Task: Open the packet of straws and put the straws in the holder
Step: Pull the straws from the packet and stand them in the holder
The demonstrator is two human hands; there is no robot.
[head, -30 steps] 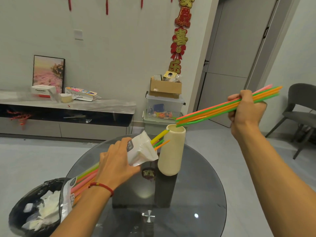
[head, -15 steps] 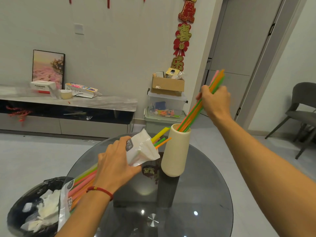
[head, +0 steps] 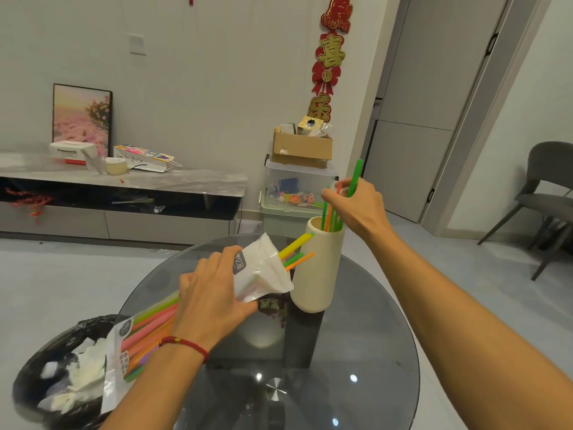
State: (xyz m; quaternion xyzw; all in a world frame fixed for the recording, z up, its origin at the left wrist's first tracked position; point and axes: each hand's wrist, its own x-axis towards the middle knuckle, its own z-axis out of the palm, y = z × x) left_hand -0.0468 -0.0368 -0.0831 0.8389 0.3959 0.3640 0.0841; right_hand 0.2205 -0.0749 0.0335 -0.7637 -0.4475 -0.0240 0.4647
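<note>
Our right hand [head: 356, 206] pinches a straw bundle [head: 333, 217] half inside the cream holder [head: 319, 271]; we'd loosen gradually. Our left hand [head: 214, 293] grips the opened packet [head: 260, 274] near-left.

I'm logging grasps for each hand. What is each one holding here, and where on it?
Left hand grips the straw packet around its middle, below the open end. Right hand loosely pinches the straws near their tops, their lower ends in the holder.

Soft, even indoor light fills the room, and shadows are faint. Small bright ceiling-light reflections dot the dark glass table [head: 356, 352] near its front edge. Wide-angle distortion bends the door frame [head: 483, 97] and slightly blurs the frame's edges.
</note>
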